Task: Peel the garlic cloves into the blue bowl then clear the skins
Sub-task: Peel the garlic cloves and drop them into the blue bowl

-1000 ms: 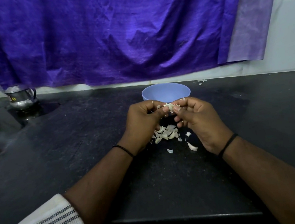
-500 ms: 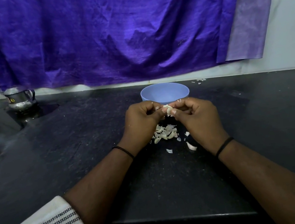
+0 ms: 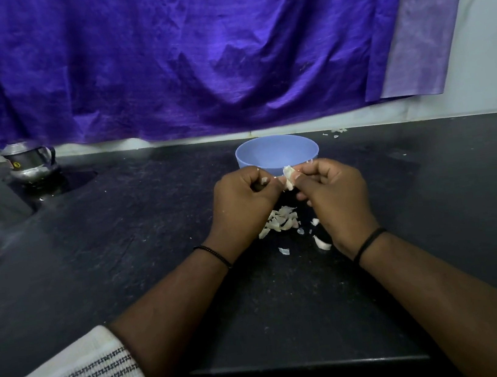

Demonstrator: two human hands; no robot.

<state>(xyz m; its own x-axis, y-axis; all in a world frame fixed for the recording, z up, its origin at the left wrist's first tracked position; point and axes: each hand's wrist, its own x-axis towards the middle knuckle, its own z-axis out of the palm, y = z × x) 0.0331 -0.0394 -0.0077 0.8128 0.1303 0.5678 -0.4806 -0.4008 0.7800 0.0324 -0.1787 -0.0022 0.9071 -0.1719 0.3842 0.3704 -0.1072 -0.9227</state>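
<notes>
We see both hands raised just in front of the bowl [image 3: 277, 152], pinching one clove [image 3: 288, 177] between them. Left hand [image 3: 243, 205] curls its fingers, thumb at the clove; right hand [image 3: 334, 195] grips it from the other side. Clove's long axis runs roughly upright. Skins [image 3: 281, 223] lie on the counter [image 3: 120, 238] beneath.

At twelve o'clock hangs a creased purple cloth [image 3: 190, 56] with a faint sheen. The blue bowl [image 3: 277, 152] looks smooth matt plastic on a speckled, dark stone counter [image 3: 122, 254]. At ten o'clock stands a shiny metal pot [image 3: 31, 161].
</notes>
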